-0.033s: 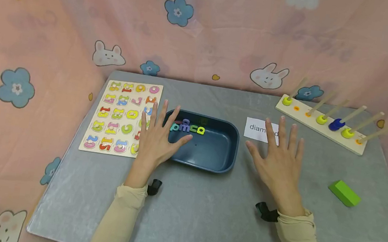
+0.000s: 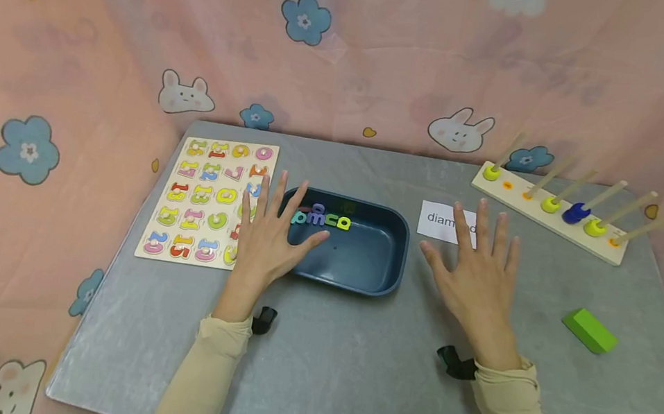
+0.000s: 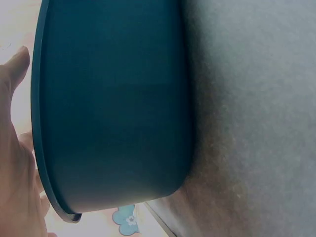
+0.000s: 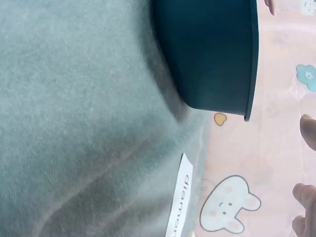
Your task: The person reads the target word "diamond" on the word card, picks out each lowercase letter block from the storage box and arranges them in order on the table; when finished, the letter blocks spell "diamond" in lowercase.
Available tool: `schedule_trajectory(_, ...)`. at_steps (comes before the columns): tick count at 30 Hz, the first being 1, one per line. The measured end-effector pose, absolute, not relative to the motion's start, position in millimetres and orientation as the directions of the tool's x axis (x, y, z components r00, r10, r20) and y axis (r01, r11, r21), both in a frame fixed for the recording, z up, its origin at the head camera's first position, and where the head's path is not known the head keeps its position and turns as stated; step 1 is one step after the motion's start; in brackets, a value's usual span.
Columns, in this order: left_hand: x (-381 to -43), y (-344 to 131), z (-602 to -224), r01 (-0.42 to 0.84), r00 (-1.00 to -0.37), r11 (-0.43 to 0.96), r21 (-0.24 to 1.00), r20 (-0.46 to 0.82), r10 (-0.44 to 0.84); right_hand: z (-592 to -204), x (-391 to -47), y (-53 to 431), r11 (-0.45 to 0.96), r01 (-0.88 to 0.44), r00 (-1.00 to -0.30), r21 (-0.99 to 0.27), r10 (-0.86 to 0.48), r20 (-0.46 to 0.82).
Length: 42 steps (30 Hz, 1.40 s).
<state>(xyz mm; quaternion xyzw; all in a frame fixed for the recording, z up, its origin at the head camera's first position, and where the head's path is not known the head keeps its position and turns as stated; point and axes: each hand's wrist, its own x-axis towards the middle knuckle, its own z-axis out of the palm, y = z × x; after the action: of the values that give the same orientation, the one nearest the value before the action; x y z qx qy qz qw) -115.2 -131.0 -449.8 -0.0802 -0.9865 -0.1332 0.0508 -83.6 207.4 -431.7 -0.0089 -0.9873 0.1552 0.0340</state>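
Observation:
My left hand (image 2: pixel 269 241), fingers straight and spread, hovers over the left end of a dark blue tray (image 2: pixel 354 281) and hides part of it. Several small coloured letters lie in the tray, among them a purple letter (image 2: pixel 316 218) and a yellow-green letter (image 2: pixel 344 223). To the tray's right, my right hand (image 2: pixel 478 289) also has its fingers spread and holds nothing. Its fingertips cover part of a white word card (image 2: pixel 435 222); in the right wrist view the card (image 4: pixel 178 202) shows "diamon". The left wrist view is mostly the tray's outer wall (image 3: pixel 113 98).
A number puzzle board (image 2: pixel 200 202) lies left of the tray, partly behind my left hand. A wooden peg board (image 2: pixel 606 249) with yellow and blue beads stands at the back right. A green block (image 2: pixel 589 330) lies at the right. A pink patterned cloth (image 2: pixel 384 46) hangs behind the grey table.

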Motion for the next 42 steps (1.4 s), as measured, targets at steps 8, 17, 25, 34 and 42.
schedule_trajectory(8, -113.8, -132.4, -450.5, 0.169, -0.983, 0.944, 0.283, 0.118, 0.141, -429.4, -86.9, 198.7, 0.951, -0.010, -1.000, -0.310, -0.002, 0.027)
schedule_trajectory(17, -112.2, -133.0, -452.8, 0.166, -0.982, 0.942, 0.290, 0.135, 0.131, -424.5, -94.5, 172.5, 0.932, -0.087, -0.996, -0.351, -0.069, 0.064)
schedule_trajectory(25, -109.0, -137.8, -454.4, 0.139, -0.989, 0.918, 0.370, 0.096, 0.111, -422.2, -100.9, 142.0, 0.848, -0.276, -0.961, -0.452, -0.229, 0.156)
schedule_trajectory(34, -102.0, -149.5, -459.1, 0.056, -0.997, 0.829, 0.556, -0.009, 0.073, -442.3, -122.6, 105.0, 0.709, -0.409, -0.871, -0.575, -0.490, 0.015)
schedule_trajectory(42, -97.9, -157.3, -464.8, 0.069, -0.994, 0.764, 0.642, -0.018, 0.105, -452.1, -148.6, 77.4, 0.666, -0.421, -0.829, -0.616, -0.558, -0.037)
